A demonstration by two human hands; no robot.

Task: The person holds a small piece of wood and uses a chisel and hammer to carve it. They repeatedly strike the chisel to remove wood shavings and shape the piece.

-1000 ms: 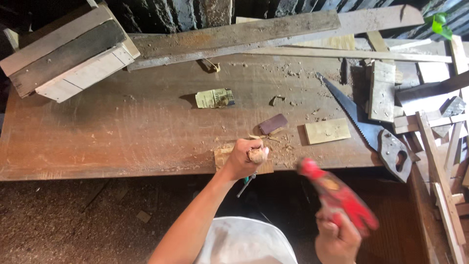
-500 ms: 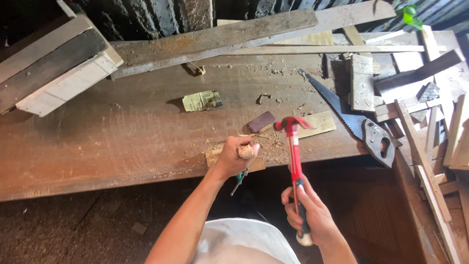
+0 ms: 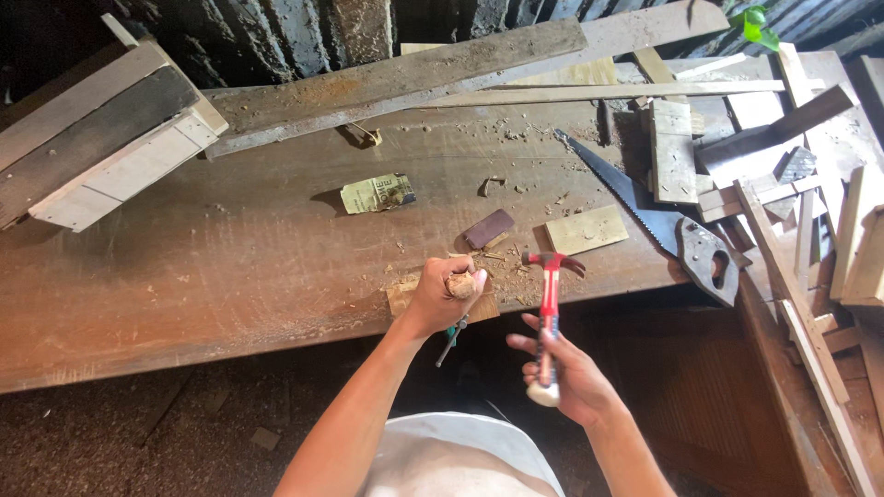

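My left hand (image 3: 442, 296) is clenched on a small wooden piece (image 3: 462, 285) over a flat wood block (image 3: 405, 296) at the table's (image 3: 230, 267) near edge; my right hand (image 3: 562, 373) grasps a red hammer (image 3: 550, 294), head up, just beside it. A handsaw (image 3: 645, 216) lies toward the right edge.

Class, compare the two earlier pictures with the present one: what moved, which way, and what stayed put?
The right hand swung the red hammer from low on the right up and leftward; its head now hangs close to the left hand. The left hand stayed clamped on a wooden-handled tool on the small wood block at the workbench edge. The handsaw did not move.
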